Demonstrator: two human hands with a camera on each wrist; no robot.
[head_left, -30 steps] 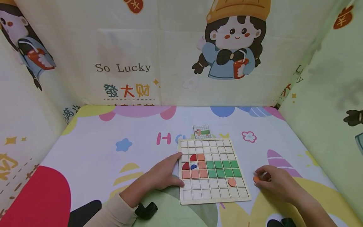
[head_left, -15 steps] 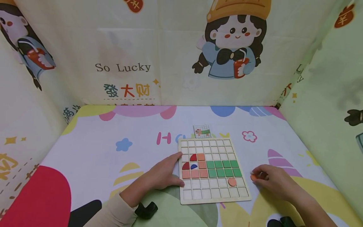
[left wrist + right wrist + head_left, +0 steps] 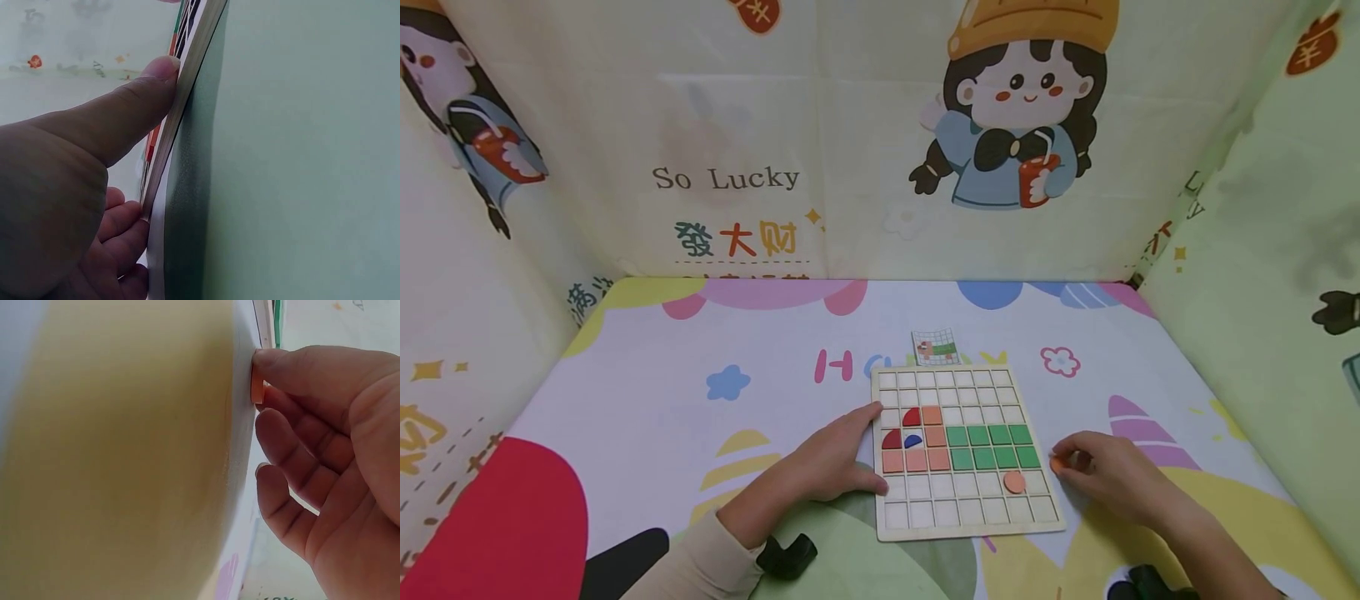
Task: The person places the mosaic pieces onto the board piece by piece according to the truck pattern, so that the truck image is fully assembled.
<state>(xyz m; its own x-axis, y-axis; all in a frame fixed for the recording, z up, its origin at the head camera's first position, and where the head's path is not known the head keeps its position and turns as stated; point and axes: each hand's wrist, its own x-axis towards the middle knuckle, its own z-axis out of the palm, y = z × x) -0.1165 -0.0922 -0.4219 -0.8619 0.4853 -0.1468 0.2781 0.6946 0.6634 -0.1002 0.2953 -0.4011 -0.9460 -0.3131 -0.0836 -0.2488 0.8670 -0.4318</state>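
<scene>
A pale wooden grid board (image 3: 970,530) lies flat on the table, with green square tiles (image 3: 1003,457), orange squares (image 3: 937,459), red quarter-round pieces (image 3: 912,417) and a blue half-round piece (image 3: 913,442) in its cells. One orange disc (image 3: 1014,482) sits low on its right side. My left hand (image 3: 829,458) rests along the board's left edge, thumb and forefinger spread apart; in the left wrist view the thumb (image 3: 140,94) presses on that edge. Just right of the board, my right hand (image 3: 1120,479) pinches a small orange piece (image 3: 257,386) by thumb and fingertips, close over the cloth.
Behind the board lies a small pattern card (image 3: 935,347) with a gridded picture. A colourful printed cloth (image 3: 790,333) covers the table. Printed curtains (image 3: 865,125) stand at the back and both sides. Each wrist wears a black device, such as the left one (image 3: 786,557).
My right hand has slid left with the orange piece and is now near the board's right edge. The left hand and the board have stayed put.
</scene>
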